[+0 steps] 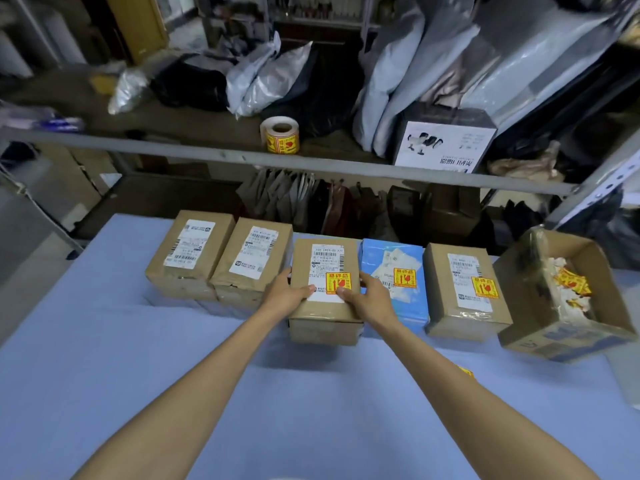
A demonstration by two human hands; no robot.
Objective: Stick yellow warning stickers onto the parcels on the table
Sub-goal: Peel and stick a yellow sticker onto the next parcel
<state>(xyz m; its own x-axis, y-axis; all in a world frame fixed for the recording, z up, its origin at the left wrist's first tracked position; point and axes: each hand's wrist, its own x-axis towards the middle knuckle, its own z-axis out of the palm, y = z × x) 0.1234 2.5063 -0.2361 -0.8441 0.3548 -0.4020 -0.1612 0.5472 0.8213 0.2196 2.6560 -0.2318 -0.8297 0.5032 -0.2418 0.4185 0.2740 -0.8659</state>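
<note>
Several parcels stand in a row on the blue table (104, 358). My left hand (284, 295) grips the left side of the middle brown parcel (323, 315), thumb on its white label. My right hand (367, 299) holds the parcel's right side, and its thumb presses the lower edge of a yellow warning sticker (338, 281) on the label. The blue parcel (398, 306) and the brown parcel to its right (460, 313) each carry a yellow sticker. Two brown parcels on the left (188, 252) (251, 263) show only white labels. A roll of yellow stickers (281, 136) stands on the shelf behind.
An open cardboard box (568, 327) at the table's right holds crumpled sticker backings. A metal shelf rail (242, 157) runs behind the parcels, with bags and a black-and-white box (443, 140) on the shelf. A yellow scrap (465, 372) lies by my right forearm.
</note>
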